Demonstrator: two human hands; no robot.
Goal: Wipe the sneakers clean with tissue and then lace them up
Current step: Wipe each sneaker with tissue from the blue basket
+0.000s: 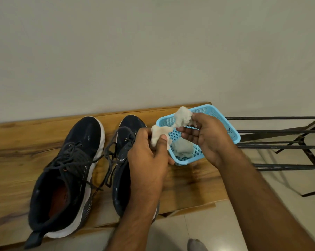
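Two dark navy sneakers with white soles stand side by side on a wooden bench (17, 160), toes toward the wall. The left sneaker (68, 178) has loose grey laces; the right sneaker (124, 142) is partly hidden by my left forearm. My left hand (149, 158) pinches one end of a crumpled white tissue (160, 134). Over a blue plastic basket (232, 131), my right hand (207, 136) grips the tissue's other end (183, 116). The tissue stretches between both hands.
Another crumpled tissue wad (183, 149) lies inside the basket. A black metal rack (288, 145) stands right of the bench over a pale tiled floor. A plain wall runs behind the bench. A grey-socked foot (196, 245) shows at the bottom edge.
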